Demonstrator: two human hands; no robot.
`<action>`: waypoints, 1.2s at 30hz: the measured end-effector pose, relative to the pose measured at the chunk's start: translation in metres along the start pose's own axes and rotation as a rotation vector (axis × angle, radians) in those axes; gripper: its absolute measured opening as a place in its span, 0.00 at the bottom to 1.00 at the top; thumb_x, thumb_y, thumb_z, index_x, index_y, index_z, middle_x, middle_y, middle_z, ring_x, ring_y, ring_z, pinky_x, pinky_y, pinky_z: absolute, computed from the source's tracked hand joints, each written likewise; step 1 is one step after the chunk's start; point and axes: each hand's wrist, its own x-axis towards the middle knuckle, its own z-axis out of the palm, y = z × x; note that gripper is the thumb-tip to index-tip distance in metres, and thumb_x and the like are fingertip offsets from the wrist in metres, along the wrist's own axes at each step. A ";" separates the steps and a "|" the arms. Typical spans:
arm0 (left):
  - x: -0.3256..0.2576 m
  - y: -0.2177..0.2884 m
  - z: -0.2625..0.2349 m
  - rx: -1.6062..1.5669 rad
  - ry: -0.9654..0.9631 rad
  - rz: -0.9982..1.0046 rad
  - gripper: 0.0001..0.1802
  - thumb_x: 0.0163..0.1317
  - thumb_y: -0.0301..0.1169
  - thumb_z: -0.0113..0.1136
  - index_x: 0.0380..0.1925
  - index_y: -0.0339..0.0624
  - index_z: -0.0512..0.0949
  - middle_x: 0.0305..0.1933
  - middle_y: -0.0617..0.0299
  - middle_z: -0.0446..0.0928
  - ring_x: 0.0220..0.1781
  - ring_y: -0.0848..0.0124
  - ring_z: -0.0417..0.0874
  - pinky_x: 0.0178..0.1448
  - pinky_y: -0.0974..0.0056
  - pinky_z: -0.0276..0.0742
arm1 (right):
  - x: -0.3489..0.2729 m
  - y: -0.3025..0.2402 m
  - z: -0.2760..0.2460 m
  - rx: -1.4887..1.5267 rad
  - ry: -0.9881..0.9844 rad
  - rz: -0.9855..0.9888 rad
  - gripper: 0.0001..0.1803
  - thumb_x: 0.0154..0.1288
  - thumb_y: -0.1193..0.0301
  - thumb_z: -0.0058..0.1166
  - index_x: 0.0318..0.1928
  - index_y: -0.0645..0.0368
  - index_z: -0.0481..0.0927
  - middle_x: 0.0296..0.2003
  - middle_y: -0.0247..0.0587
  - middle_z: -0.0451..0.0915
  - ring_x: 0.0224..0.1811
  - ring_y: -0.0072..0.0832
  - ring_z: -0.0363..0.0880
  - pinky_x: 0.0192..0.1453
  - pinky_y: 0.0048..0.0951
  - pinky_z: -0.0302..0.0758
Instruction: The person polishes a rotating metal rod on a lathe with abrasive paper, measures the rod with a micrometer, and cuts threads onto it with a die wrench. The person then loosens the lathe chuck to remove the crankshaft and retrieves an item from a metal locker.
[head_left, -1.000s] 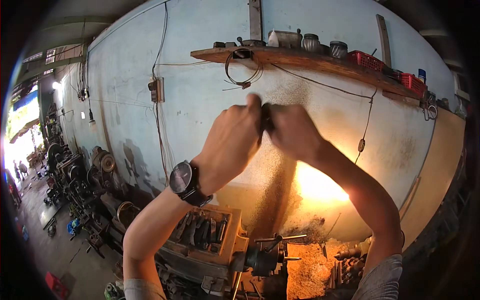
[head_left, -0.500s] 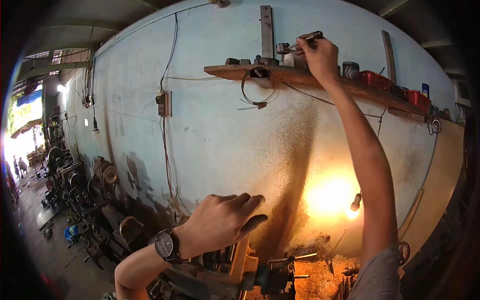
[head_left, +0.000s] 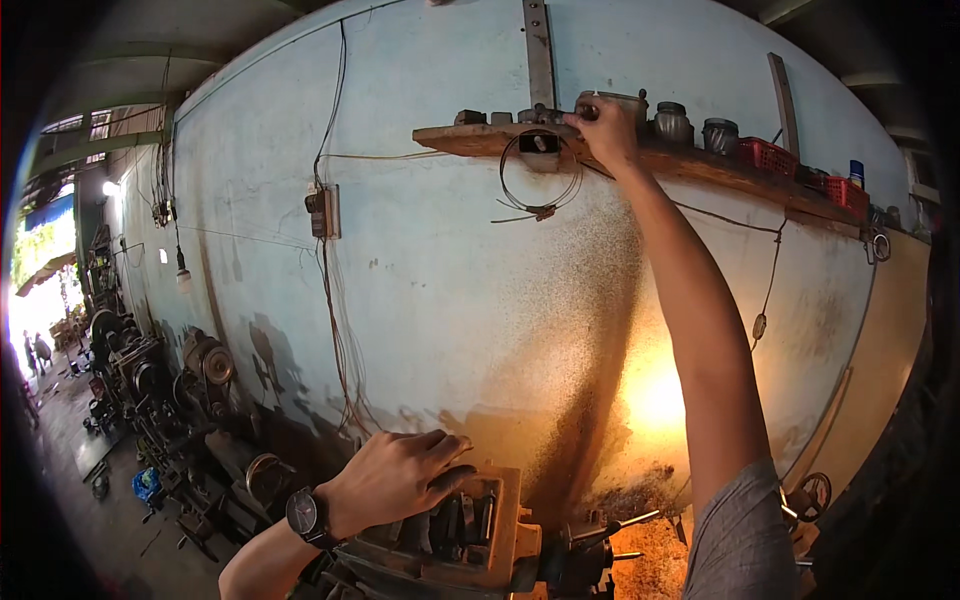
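the right hand (head_left: 606, 130) reaches up to the wooden shelf (head_left: 700, 160) on the wall, fingers curled around a small dark thing at the shelf's front edge, beside a metal tin (head_left: 615, 103); what it is cannot be told. jars (head_left: 672, 122) and red baskets (head_left: 768, 155) stand farther right. a wire loop (head_left: 540, 185) hangs below. the left hand (head_left: 400, 475), open, rests on a wooden tool tray (head_left: 500, 520).
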 end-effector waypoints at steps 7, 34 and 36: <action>0.001 0.023 -0.004 -0.098 -0.055 0.001 0.18 0.60 0.39 0.60 0.42 0.35 0.76 0.30 0.55 0.79 0.24 0.60 0.81 0.29 0.60 0.78 | -0.003 -0.016 -0.009 -0.166 -0.038 -0.003 0.16 0.52 0.70 0.62 0.40 0.66 0.80 0.35 0.54 0.81 0.39 0.45 0.81 0.44 0.39 0.77; 0.012 0.153 0.276 0.021 -0.448 -0.312 0.18 0.61 0.36 0.57 0.46 0.34 0.76 0.39 0.46 0.78 0.42 0.53 0.80 0.47 0.56 0.75 | -0.765 -0.165 -0.369 0.685 -0.252 2.011 0.15 0.66 0.67 0.54 0.41 0.69 0.80 0.32 0.42 0.81 0.32 0.27 0.81 0.34 0.28 0.79; -0.006 0.127 0.275 -0.024 -0.374 -0.259 0.14 0.59 0.30 0.57 0.43 0.35 0.76 0.35 0.45 0.78 0.39 0.53 0.80 0.44 0.55 0.74 | -0.775 -0.154 -0.345 0.675 -0.199 2.006 0.16 0.66 0.65 0.54 0.42 0.69 0.79 0.33 0.41 0.80 0.33 0.26 0.80 0.34 0.27 0.77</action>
